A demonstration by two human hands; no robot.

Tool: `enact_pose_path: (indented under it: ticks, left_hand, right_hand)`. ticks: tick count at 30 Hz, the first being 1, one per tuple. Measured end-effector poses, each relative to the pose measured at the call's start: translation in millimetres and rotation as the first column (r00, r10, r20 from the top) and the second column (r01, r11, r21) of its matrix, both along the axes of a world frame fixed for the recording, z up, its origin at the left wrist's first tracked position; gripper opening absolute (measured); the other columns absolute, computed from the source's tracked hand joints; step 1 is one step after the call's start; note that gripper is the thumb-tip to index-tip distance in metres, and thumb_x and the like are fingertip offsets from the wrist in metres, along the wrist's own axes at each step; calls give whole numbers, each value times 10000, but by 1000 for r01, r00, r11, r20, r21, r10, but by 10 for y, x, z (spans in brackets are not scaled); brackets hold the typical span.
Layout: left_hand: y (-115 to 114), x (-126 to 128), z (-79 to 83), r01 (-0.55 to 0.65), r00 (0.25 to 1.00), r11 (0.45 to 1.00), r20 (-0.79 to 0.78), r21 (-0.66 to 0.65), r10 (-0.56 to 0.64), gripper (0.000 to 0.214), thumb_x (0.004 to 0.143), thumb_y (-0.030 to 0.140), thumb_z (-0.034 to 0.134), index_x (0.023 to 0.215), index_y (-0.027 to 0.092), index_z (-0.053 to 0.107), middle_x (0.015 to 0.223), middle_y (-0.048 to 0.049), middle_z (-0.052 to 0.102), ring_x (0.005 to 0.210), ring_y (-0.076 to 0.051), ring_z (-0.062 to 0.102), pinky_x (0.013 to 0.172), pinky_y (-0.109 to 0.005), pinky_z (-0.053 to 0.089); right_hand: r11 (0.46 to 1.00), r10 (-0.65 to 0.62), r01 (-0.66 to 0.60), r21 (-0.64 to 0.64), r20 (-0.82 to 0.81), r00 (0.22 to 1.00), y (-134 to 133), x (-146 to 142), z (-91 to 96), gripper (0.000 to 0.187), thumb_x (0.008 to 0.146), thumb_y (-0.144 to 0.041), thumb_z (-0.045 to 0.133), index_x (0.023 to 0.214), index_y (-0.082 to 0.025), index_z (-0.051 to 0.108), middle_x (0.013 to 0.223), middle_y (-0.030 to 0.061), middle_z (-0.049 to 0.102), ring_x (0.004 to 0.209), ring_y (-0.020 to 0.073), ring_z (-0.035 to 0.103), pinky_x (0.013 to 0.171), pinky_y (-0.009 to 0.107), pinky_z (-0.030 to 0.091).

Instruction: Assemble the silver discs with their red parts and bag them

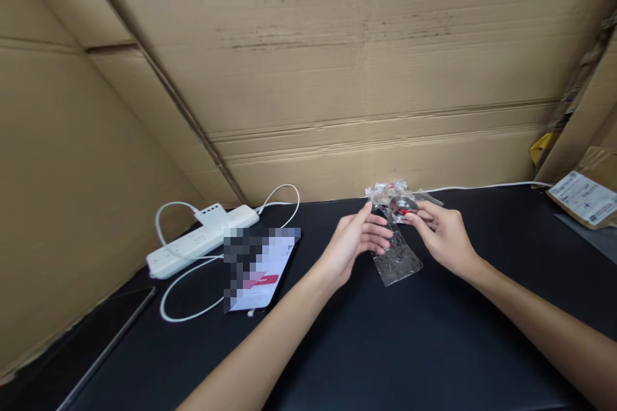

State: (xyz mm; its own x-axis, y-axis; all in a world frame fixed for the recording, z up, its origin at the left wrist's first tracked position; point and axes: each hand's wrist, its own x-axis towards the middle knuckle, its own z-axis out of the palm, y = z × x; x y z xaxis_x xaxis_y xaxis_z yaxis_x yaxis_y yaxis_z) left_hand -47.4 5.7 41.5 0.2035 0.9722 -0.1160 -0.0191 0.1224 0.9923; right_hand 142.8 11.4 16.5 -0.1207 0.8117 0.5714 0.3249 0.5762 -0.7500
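Note:
Between the thumb and fingers of my right hand (443, 231) is a small round shiny disc (401, 207) with a red spot near its edge; its exact kind is unclear. My left hand (354, 241) is beside it to the left, fingers stretched and apart, with nothing visibly gripped. Under and between the hands, a clear plastic bag (396, 263) lies on the black table surface (385, 347). Behind the disc sit more crinkled clear bags (385, 191) with small red bits showing, partly covered by the hands.
A phone (263, 276) with a lit, partly blurred screen lies to the left, on a white cable. Behind it is a white power strip (202, 237). A dark flat device (91, 347) lies far left, a labelled parcel (585, 196) far right. Cardboard walls (337, 77) enclose the table.

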Motion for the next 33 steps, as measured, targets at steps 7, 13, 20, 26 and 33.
enact_pose_path:
  ticks: [7, 13, 20, 26, 33]
  left_hand:
    - [34, -137, -37, 56, 364, 911, -858, 410, 364, 421, 793, 597, 550, 739, 188, 632, 741, -94, 667, 737, -289, 632, 641, -378, 425]
    - [38, -127, -221, 218, 600, 895, -777, 390, 193, 261, 705, 435, 699, 797, 198, 639, 848, -79, 654, 836, -264, 603, 735, -362, 420]
    - [120, -78, -218, 33, 990, 965, -140, 261, 4, 176, 770, 264, 674, 805, 191, 519, 736, -33, 669, 714, -181, 641, 693, -305, 465]
    - [66, -25, -119, -70, 997, 967, 5, 245, 71, 317, 656, 247, 813, 846, 162, 573, 663, -20, 674, 644, -144, 620, 677, -265, 463]
    - [43, -39, -58, 85, 996, 962, -61, 260, -71, 256, 641, 279, 830, 763, 139, 654, 707, -9, 615, 662, -123, 567, 685, -264, 431]
  right_hand:
    - [943, 98, -197, -270, -341, 935, 150, 55, -43, 296, 811, -403, 689, 945, -139, 702, 925, 109, 752, 863, 269, 744, 826, 439, 620]
    - [937, 134, -193, -290, -210, 968, 164, 107, -87, 295, 842, -403, 663, 915, -118, 677, 771, 90, 736, 708, 244, 746, 702, 402, 642]
    - [974, 222, -207, -96, 179, 959, 29, 132, 58, 207, 937, -310, 532, 909, -153, 663, 638, 20, 666, 539, 144, 638, 549, 294, 559]
    - [982, 188, -183, -43, 213, 959, 6, 126, 104, 186, 947, -278, 520, 878, -160, 646, 632, 6, 649, 545, 130, 614, 552, 268, 522]
    - [987, 140, -155, 35, 265, 954, 5, 159, 157, 198, 953, -278, 516, 905, -158, 667, 641, 4, 650, 541, 119, 596, 544, 247, 483]
